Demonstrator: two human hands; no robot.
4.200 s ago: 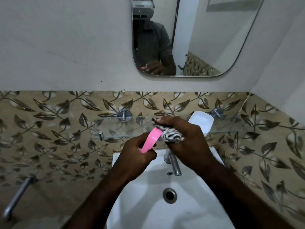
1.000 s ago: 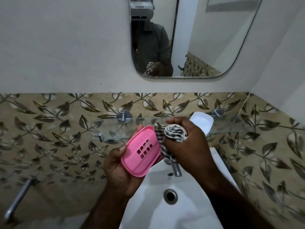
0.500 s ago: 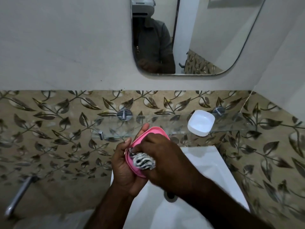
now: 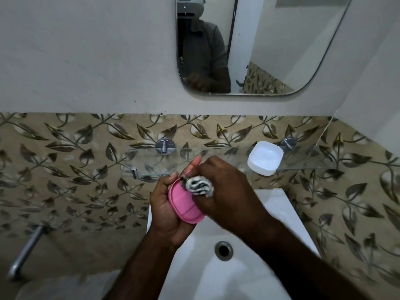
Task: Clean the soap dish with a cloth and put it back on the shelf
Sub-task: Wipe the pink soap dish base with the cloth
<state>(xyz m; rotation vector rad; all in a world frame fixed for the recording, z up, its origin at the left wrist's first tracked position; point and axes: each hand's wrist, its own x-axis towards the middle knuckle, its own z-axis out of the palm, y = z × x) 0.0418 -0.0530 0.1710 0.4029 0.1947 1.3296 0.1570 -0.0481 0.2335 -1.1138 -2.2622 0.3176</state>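
Note:
My left hand (image 4: 166,204) holds a pink soap dish (image 4: 184,204) from below and the left, over the near-left rim of the sink. My right hand (image 4: 225,191) lies over the dish's upper right part, clutching a bunched black-and-white checked cloth (image 4: 200,186) pressed against the dish. The far end of the dish is hidden under my right hand. A glass shelf (image 4: 216,154) runs along the tiled wall just behind my hands.
A white tray (image 4: 265,158) sits on the right part of the shelf. The white sink (image 4: 281,213) with its drain (image 4: 223,250) lies below. A mirror (image 4: 270,50) hangs above. A metal pipe (image 4: 23,254) sticks out at the lower left.
A second ago the dish was tilted with its slotted face toward me and the cloth beside it. Since then my right hand has come over the dish and rubs the cloth on it.

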